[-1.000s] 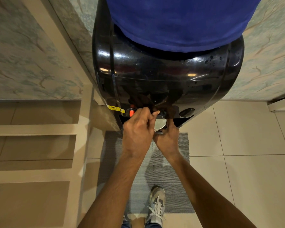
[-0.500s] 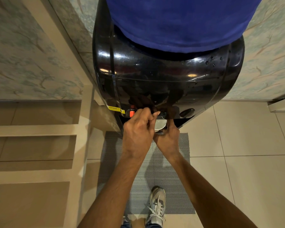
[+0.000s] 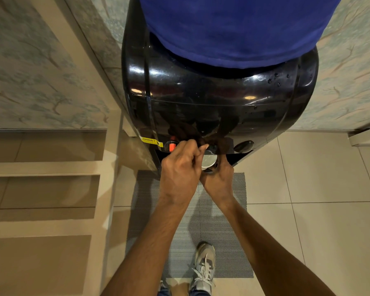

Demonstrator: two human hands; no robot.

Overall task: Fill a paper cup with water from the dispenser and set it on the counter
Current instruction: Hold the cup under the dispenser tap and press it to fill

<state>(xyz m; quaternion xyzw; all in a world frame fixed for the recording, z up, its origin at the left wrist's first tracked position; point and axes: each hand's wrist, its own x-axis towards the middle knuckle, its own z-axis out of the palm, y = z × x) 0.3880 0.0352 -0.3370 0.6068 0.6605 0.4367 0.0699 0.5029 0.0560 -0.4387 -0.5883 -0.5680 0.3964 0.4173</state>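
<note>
Change: I see almost none against the frame half a second back; both my hands keep their place at the taps and the cup has not shifted.
Dispenser (image 3: 212, 107): one, glossy black, with a blue-covered bottle (image 3: 239, 28) seated on top; water droplets speckle its upper right shoulder.
Taps: three along the lower front edge, as far as I can count — a red one (image 3: 171, 145) at the left, a middle one (image 3: 211, 149) mostly hidden behind my fingers, a dark round one (image 3: 243, 146) at the right.
Cup (image 3: 209, 161): one, directly beneath the middle tap in the dispenser's recess, not on any counter. Only its pale round mouth shows, facing up at me, so its long axis runs vertical. I cannot tell the water level.
Left hand (image 3: 179, 169): clenched, knuckles up, thumb and forefinger pinched on the middle tap, just above the cup's left rim.
Right hand (image 3: 219, 178): wrapped around the cup from below and the right, grasping it; its fingers are hidden under the rim.
Floor: one grey mat (image 3: 226, 231) at the dispenser's foot, one sneaker (image 3: 204, 265) on its near edge.
Steps (image 3: 43, 171): beige, at the left edge.
</note>
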